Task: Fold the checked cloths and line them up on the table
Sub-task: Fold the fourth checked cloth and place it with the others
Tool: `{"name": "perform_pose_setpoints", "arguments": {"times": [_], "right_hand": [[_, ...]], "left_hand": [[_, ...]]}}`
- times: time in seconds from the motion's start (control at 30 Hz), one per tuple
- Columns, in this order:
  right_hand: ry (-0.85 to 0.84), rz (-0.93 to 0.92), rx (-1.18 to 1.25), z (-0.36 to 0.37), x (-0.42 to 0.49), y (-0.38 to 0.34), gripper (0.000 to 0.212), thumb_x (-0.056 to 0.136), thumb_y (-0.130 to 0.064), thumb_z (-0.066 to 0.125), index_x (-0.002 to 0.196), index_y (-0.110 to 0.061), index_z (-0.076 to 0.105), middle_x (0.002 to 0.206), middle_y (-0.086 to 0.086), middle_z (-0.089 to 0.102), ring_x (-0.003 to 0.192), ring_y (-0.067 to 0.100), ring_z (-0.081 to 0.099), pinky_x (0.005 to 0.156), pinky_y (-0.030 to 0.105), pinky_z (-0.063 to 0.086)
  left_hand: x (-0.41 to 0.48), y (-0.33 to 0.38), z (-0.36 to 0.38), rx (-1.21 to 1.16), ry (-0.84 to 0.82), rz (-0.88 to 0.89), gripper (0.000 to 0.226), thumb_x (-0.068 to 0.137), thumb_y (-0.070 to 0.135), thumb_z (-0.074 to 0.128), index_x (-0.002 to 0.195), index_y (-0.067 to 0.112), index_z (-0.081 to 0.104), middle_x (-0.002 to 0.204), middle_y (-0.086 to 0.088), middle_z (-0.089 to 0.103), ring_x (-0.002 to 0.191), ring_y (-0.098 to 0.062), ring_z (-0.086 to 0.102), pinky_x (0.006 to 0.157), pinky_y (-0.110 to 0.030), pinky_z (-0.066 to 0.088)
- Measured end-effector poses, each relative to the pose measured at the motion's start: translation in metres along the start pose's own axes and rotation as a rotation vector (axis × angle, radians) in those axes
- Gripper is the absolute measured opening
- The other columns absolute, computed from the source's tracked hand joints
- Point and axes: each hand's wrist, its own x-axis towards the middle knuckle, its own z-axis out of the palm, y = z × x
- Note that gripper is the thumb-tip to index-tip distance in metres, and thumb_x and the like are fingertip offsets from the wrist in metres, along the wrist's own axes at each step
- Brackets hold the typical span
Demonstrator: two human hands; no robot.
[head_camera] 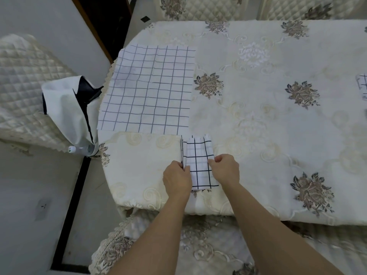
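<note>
A small folded white cloth with dark checks (198, 161) lies near the table's front edge. My left hand (176, 178) pinches its left edge, and my right hand (225, 168) pinches its right edge with curled fingers. A large checked cloth (149, 90) lies spread flat on the table's far left. Another folded checked cloth (362, 87) shows partly at the right frame edge. The table (278, 135) wears a cream floral tablecloth.
A quilted chair (23, 86) stands to the left with a white and black bag (67, 108) and a plastic bottle (79, 149) on it. More quilted chairs stand behind the table and one below my arms.
</note>
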Motion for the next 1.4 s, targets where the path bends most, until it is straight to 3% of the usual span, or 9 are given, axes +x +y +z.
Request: {"name": "perform_pose_setpoints", "arguments": {"times": [0.17,0.43,0.53,0.63,0.77,0.93,1.2,1.3,1.4], "right_hand": [[-0.029,-0.024,0.051,-0.007,-0.002,0.003,0.015,0.093,-0.023,0.06,0.081,-0.014,0.062,0.072,-0.003,0.06,0.07,0.015,0.055,0.058,0.026,0.039],[-0.077,-0.065,0.254,-0.01,-0.01,0.014,0.017,0.099,-0.03,0.055,0.096,-0.014,0.059,0.093,0.005,0.068,0.082,0.019,0.06,0.079,0.039,0.049],[-0.091,-0.003,0.368,-0.008,-0.016,0.018,0.013,0.099,-0.028,0.056,0.096,-0.018,0.062,0.097,0.004,0.07,0.091,0.024,0.067,0.087,0.047,0.056],[-0.101,0.024,0.448,-0.009,-0.023,0.02,0.014,0.101,-0.022,0.055,0.099,-0.013,0.066,0.098,0.006,0.073,0.094,0.024,0.07,0.087,0.045,0.058],[-0.069,0.019,0.49,-0.011,-0.03,0.021,0.019,0.102,-0.017,0.052,0.093,-0.016,0.069,0.089,-0.004,0.073,0.085,0.013,0.069,0.075,0.03,0.057],[-0.033,0.046,0.533,-0.017,-0.038,0.02,0.021,0.101,-0.017,0.053,0.091,-0.019,0.07,0.088,-0.005,0.074,0.084,0.013,0.07,0.073,0.029,0.057],[0.04,0.027,0.574,-0.034,-0.054,0.013,0.025,0.101,-0.024,0.053,0.097,-0.004,0.068,0.099,0.017,0.071,0.093,0.031,0.068,0.09,0.051,0.057],[0.098,-0.004,0.593,-0.044,-0.065,0.012,0.033,0.1,-0.027,0.053,0.094,0.005,0.058,0.091,0.027,0.06,0.075,0.024,0.055,0.074,0.04,0.052],[0.178,-0.017,0.61,-0.058,-0.081,0.01,0.033,0.101,-0.025,0.052,0.08,0.0,0.047,0.075,0.018,0.037,0.067,0.017,0.036,0.063,0.031,0.032]], "left_hand": [[0.004,0.001,0.001,0.065,-0.115,0.051,0.026,0.098,0.03,0.058,0.105,0.006,0.064,0.11,-0.01,0.061,0.098,-0.025,0.058,0.085,-0.034,0.047],[0.001,-0.006,-0.006,-0.288,-0.212,0.035,0.025,0.095,0.026,0.062,0.076,0.017,0.048,0.075,0.003,0.051,0.069,-0.013,0.046,0.061,-0.026,0.036],[0.002,-0.006,-0.008,-0.481,-0.268,-0.077,0.017,0.093,0.024,0.065,0.089,0.009,0.06,0.091,-0.009,0.065,0.082,-0.021,0.058,0.078,-0.036,0.053],[0.003,-0.007,-0.009,-0.526,-0.292,-0.133,0.019,0.091,0.025,0.068,0.102,0.009,0.063,0.106,-0.011,0.069,0.1,-0.027,0.066,0.095,-0.048,0.054],[0.002,-0.006,-0.011,-0.647,-0.355,-0.182,0.019,0.093,0.02,0.067,0.109,0.009,0.064,0.109,-0.008,0.071,0.102,-0.025,0.069,0.093,-0.048,0.056],[-0.002,-0.007,-0.014,-0.674,-0.392,-0.16,0.015,0.094,0.024,0.065,0.107,0.018,0.07,0.111,0.0,0.073,0.105,-0.02,0.069,0.097,-0.047,0.055],[-0.018,0.009,-0.029,-0.664,-0.413,-0.016,0.015,0.097,0.026,0.061,0.102,0.017,0.072,0.098,0.0,0.076,0.097,-0.021,0.071,0.092,-0.049,0.057],[-0.026,0.018,-0.034,-0.652,-0.428,0.03,0.015,0.097,0.027,0.061,0.099,0.017,0.072,0.096,-0.001,0.075,0.095,-0.022,0.071,0.09,-0.05,0.057],[-0.036,0.03,-0.039,-0.631,-0.463,0.082,0.014,0.098,0.027,0.06,0.099,0.02,0.072,0.099,0.0,0.075,0.098,-0.022,0.07,0.092,-0.05,0.056]]}}
